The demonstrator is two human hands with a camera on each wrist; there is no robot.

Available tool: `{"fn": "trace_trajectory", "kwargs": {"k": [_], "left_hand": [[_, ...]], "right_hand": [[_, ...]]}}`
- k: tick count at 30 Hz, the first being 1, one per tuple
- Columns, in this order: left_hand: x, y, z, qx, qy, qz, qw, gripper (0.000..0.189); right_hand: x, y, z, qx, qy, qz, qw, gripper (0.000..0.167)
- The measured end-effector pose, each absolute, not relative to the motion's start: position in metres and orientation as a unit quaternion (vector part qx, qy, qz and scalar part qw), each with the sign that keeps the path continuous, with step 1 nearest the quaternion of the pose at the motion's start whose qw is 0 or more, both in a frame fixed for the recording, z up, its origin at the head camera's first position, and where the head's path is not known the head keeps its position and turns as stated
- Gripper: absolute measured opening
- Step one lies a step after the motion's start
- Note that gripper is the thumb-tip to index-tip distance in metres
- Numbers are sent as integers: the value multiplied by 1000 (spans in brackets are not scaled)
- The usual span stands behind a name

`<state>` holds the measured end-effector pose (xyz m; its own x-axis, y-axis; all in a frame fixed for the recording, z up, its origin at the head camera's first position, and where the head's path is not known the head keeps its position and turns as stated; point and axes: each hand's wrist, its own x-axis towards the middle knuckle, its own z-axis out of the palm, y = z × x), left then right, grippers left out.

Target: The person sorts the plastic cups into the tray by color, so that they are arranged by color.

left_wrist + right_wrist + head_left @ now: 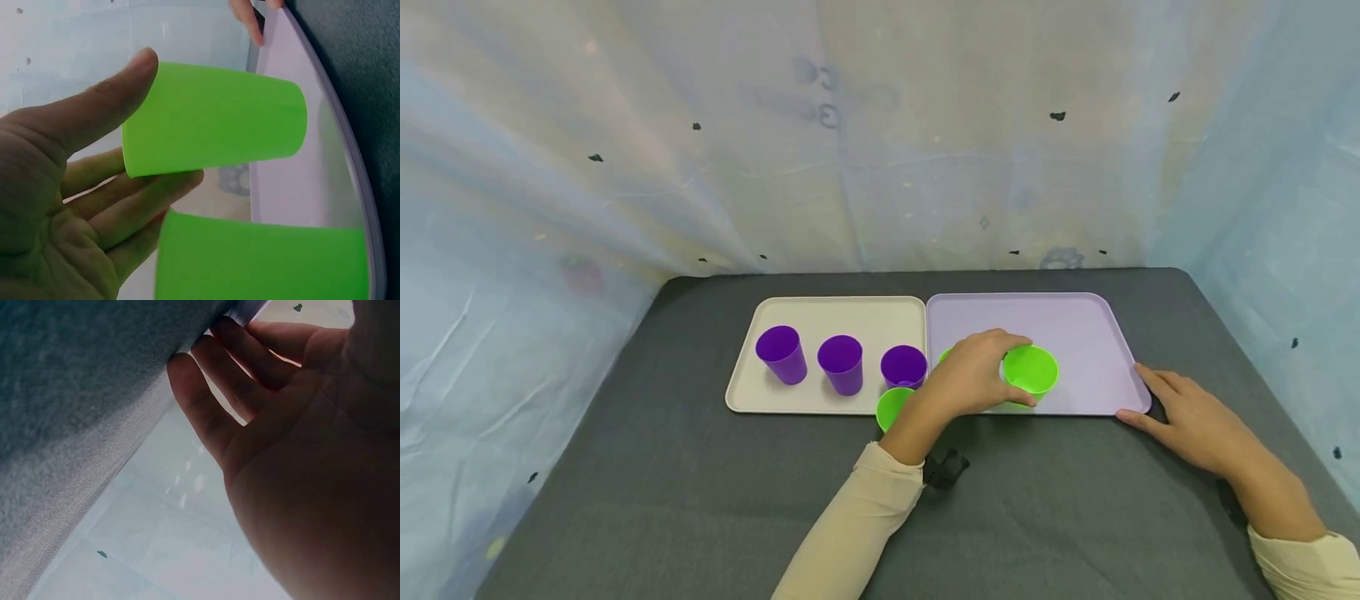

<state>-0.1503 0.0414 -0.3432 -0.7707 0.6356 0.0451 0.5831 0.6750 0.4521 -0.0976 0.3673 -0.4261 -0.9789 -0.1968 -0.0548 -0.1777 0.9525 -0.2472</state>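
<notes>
My left hand (973, 375) grips a green cup (1032, 372) near its rim, thumb on one side and fingers on the other, over the front of the lilac tray (1093, 333). In the left wrist view that cup (219, 119) shows its side, and another green cup (269, 265) appears close below it. From the head, this second cup is mostly hidden behind the left hand. A third green cup (892, 407) overlaps the front edge of the cream tray (820, 312), partly behind the left wrist. My right hand (1198, 421) rests with extended fingers at the lilac tray's front right corner.
Three purple cups stand upright on the cream tray: a left one (782, 357), a middle one (841, 367) and a right one (903, 367). Both trays lie side by side on a dark grey cloth (700, 492). Pale sheeting (925, 167) hangs behind and at the sides.
</notes>
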Motion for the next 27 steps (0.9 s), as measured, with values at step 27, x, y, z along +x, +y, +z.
{"fn": "trace_trajectory", "kwargs": {"k": [27], "left_hand": [[-168, 41, -358, 316, 929, 181, 73, 72]], "right_hand": [[-98, 367, -426, -99, 987, -121, 37, 90]]}}
